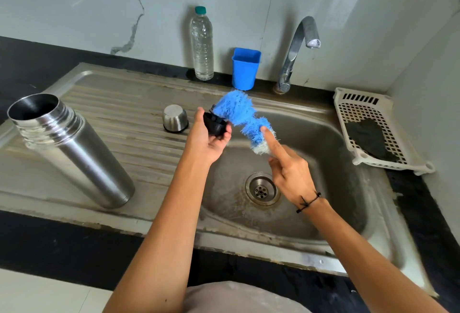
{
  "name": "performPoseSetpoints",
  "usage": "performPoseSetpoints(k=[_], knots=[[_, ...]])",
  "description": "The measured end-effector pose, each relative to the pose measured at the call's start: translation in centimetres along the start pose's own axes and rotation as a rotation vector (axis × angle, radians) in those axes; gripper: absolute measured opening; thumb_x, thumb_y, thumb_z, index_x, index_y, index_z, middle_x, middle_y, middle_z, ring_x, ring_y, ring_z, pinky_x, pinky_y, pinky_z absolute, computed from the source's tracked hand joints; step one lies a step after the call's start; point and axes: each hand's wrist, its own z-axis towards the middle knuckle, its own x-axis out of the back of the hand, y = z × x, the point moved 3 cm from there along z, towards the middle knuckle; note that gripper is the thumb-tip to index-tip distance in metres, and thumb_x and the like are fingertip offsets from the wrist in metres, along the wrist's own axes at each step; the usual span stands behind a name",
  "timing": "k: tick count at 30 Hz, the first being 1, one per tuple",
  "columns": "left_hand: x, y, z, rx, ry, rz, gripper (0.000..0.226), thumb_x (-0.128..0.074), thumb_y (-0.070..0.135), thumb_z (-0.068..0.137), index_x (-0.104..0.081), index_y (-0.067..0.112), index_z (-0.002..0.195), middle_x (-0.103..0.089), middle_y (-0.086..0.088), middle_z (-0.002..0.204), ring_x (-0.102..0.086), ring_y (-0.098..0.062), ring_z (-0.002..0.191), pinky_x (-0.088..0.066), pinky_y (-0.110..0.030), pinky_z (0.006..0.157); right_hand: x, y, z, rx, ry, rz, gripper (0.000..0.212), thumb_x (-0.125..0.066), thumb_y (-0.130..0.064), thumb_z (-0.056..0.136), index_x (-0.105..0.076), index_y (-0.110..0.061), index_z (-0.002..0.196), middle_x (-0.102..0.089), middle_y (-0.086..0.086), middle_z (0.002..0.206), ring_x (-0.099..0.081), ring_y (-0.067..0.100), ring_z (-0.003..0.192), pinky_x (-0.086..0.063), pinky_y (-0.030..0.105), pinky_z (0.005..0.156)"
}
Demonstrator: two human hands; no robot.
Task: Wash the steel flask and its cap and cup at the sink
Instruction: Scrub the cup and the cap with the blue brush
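Note:
The open steel flask [71, 148] stands on the ribbed drainboard at the left. Upside down on the drainboard's middle sits the steel cup [175, 117]. Over the basin's left edge my left hand [209, 136] holds the black cap [215, 124] in curled fingers. A fluffy blue scrubber [242, 116] touches the cap's top. My right hand [290, 170] holds the scrubber's lower end, with the index finger stretched along it.
The sink basin [336, 188] with its drain [261, 189] lies below my hands. Behind stand a tap [297, 48], a blue plastic cup [245, 68] and a clear water bottle [202, 43]. A white basket [366, 113] holding a dark cloth sits at the right.

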Motion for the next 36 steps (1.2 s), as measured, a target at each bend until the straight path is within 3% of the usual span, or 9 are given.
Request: performPoseSetpoints(k=[7,13,17,21,25,28,31,34,36], knots=[[-0.1,0.0,-0.3,0.08,-0.069,-0.052,0.053,-0.04,0.053,0.095,-0.055,0.003,0.089,-0.058,-0.009,0.056,-0.045,-0.012,0.039,-0.032,-0.015,0.04,-0.2,0.9,-0.3,-0.016,-0.019,0.049,0.064,-0.031,-0.021,0.084,-0.02,-0.04,0.144,-0.055,0.006,0.076,-0.05,0.023,0.06,-0.052,0.043,0.059],[-0.1,-0.3,-0.5,0.072,-0.138,0.019,0.044,-0.036,0.046,0.095,-0.056,0.008,0.086,-0.053,-0.006,0.055,-0.039,-0.01,0.038,-0.023,-0.015,0.04,-0.2,-0.3,0.7,0.036,-0.028,0.099,0.073,-0.041,-0.005,0.083,-0.02,-0.035,0.146,-0.064,0.014,0.094,-0.058,0.027,0.073,-0.052,0.041,0.068],[-0.1,0.1,-0.7,0.081,-0.213,0.011,0.041,-0.039,0.046,0.089,-0.054,0.009,0.079,-0.051,-0.006,0.058,-0.037,-0.011,0.038,-0.023,-0.017,0.036,-0.4,1.0,0.2,-0.098,-0.012,0.172,0.079,-0.047,0.003,0.085,-0.018,-0.04,0.145,-0.065,0.017,0.11,-0.062,0.036,0.081,-0.048,0.039,0.077],[0.4,0.0,-0.2,0.039,-0.158,0.101,0.039,-0.04,0.044,0.091,-0.053,0.009,0.079,-0.052,-0.009,0.057,-0.037,-0.013,0.037,-0.023,-0.017,0.036,0.3,0.5,0.1,-0.048,0.01,0.2,0.078,-0.049,0.005,0.085,-0.02,-0.037,0.145,-0.064,0.017,0.114,-0.061,0.036,0.084,-0.048,0.036,0.081],[0.4,-0.6,-0.3,0.018,-0.132,0.244,0.036,-0.04,0.042,0.092,-0.056,0.01,0.085,-0.053,-0.01,0.058,-0.037,-0.014,0.04,-0.025,-0.018,0.038,0.0,0.7,0.1,-0.036,-0.056,0.155,0.081,-0.045,-0.003,0.085,-0.016,-0.051,0.144,-0.065,0.014,0.112,-0.05,0.008,0.059,-0.048,0.02,0.069],[0.3,-0.7,-0.4,0.009,-0.125,0.341,0.032,-0.044,0.038,0.091,-0.053,0.01,0.082,-0.053,-0.012,0.06,-0.04,-0.015,0.041,-0.027,-0.019,0.038,0.4,1.5,-0.1,-0.127,-0.036,0.181,0.081,-0.048,0.003,0.088,-0.016,-0.048,0.142,-0.067,0.015,0.106,-0.054,0.018,0.06,-0.052,0.035,0.072],[0.4,-0.7,-0.2,-0.039,-0.085,0.374,0.03,-0.046,0.038,0.093,-0.057,0.011,0.086,-0.06,-0.007,0.059,-0.047,-0.015,0.047,-0.029,-0.018,0.039,0.4,0.8,-0.3,-0.038,-0.055,0.19,0.079,-0.047,-0.001,0.085,-0.02,-0.044,0.146,-0.065,0.013,0.111,-0.056,0.019,0.066,-0.05,0.028,0.076],[0.3,-0.9,-0.1,-0.069,-0.068,0.394,0.028,-0.046,0.035,0.093,-0.06,0.012,0.084,-0.063,-0.005,0.059,-0.05,-0.015,0.05,-0.03,-0.019,0.042,-0.3,1.3,-0.5,-0.072,-0.085,0.166,0.079,-0.046,-0.002,0.085,-0.017,-0.047,0.143,-0.065,0.007,0.09,-0.049,0.003,0.059,-0.044,0.022,0.068],[0.5,-0.8,-0.1,-0.069,-0.057,0.421,0.024,-0.047,0.032,0.091,-0.057,0.012,0.081,-0.061,-0.007,0.06,-0.05,-0.016,0.052,-0.031,-0.02,0.044,-0.2,2.0,-0.6,-0.135,-0.061,0.162,0.08,-0.047,-0.001,0.086,-0.017,-0.048,0.143,-0.064,0.007,0.083,-0.044,0.003,0.055,-0.042,0.024,0.063]])
